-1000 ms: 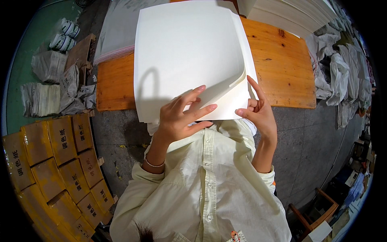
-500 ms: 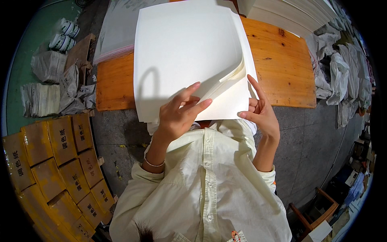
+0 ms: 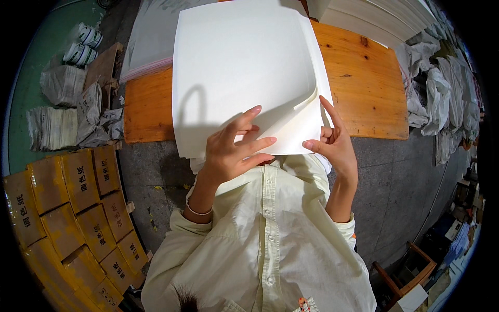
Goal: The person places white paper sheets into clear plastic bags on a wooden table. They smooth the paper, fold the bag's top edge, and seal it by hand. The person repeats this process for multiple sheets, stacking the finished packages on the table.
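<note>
A thick stack of large white paper sheets lies in front of me, its near edge at my lap. The near right part of the upper sheets is curled up and bent back to the left. My left hand holds this curled part with its fingers spread over it; the thumb is lower, by the near edge. My right hand is at the near right corner, index finger stretched along the right edge and thumb tip on the paper. Its other fingers are bent beside the edge, thumb and index wide apart.
The stack rests on a wooden table. Plastic-wrapped sheets lie at the far left. Taped cardboard boxes are piled at the left, with wrapped bundles beyond. Plastic bags hang at the right; a wooden stool stands lower right.
The layered sheet edges at the curl have come down, and a thinner curl shows now. The fingers of my left hand have spread, its thumb lower. My right thumb has shifted slightly left.
</note>
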`<action>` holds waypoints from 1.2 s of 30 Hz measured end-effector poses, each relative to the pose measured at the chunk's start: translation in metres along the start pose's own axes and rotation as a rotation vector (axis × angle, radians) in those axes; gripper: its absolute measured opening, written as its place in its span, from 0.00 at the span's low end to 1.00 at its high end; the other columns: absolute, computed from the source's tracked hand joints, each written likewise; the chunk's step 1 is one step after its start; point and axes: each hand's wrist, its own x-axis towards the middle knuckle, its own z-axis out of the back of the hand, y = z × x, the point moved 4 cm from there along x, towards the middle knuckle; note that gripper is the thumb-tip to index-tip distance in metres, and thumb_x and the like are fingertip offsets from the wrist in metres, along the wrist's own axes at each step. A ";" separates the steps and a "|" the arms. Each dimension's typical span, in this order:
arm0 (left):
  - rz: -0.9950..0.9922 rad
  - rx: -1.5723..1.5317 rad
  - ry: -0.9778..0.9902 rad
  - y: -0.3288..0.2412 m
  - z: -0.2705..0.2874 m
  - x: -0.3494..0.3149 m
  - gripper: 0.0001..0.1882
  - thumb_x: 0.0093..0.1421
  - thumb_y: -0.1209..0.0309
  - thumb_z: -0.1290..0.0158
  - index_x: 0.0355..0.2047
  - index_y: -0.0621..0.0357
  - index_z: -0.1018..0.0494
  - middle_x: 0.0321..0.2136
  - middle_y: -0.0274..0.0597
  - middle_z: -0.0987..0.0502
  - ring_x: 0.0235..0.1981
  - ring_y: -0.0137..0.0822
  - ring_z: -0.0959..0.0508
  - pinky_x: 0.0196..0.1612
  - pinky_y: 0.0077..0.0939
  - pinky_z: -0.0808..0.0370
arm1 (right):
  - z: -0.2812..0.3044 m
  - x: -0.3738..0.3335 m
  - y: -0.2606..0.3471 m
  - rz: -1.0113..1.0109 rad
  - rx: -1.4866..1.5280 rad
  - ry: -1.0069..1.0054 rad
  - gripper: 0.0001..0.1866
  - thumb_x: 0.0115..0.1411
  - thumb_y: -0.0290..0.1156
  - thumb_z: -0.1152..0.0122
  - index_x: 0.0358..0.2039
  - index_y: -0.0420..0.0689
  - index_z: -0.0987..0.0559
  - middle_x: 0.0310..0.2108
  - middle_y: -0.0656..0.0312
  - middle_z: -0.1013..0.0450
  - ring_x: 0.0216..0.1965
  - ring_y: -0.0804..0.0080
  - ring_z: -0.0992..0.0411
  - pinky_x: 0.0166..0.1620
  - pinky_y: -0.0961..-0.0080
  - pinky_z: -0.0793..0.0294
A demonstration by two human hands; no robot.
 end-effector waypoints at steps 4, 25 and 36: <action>-0.011 -0.003 -0.020 0.000 0.000 0.001 0.19 0.40 0.70 0.33 0.36 0.46 0.19 0.52 0.48 0.30 0.34 0.34 0.21 0.34 0.24 0.18 | -0.002 0.000 0.001 0.001 0.030 -0.012 0.51 0.45 0.17 0.30 0.66 0.42 0.49 0.25 0.60 0.23 0.27 0.82 0.26 0.33 0.87 0.29; -0.073 0.046 -0.003 0.000 -0.001 0.000 0.23 0.33 0.64 0.30 0.35 0.48 0.19 0.51 0.54 0.31 0.34 0.37 0.20 0.33 0.26 0.17 | -0.004 -0.002 0.007 -0.046 0.014 -0.014 0.52 0.42 0.16 0.30 0.66 0.42 0.48 0.21 0.63 0.25 0.22 0.85 0.29 0.29 0.88 0.32; -0.036 0.005 0.017 0.003 -0.001 0.000 0.23 0.33 0.61 0.32 0.34 0.48 0.19 0.52 0.51 0.31 0.34 0.34 0.21 0.33 0.25 0.18 | -0.001 0.000 0.003 -0.036 -0.003 -0.018 0.52 0.41 0.20 0.27 0.65 0.38 0.47 0.21 0.61 0.24 0.22 0.82 0.27 0.31 0.86 0.29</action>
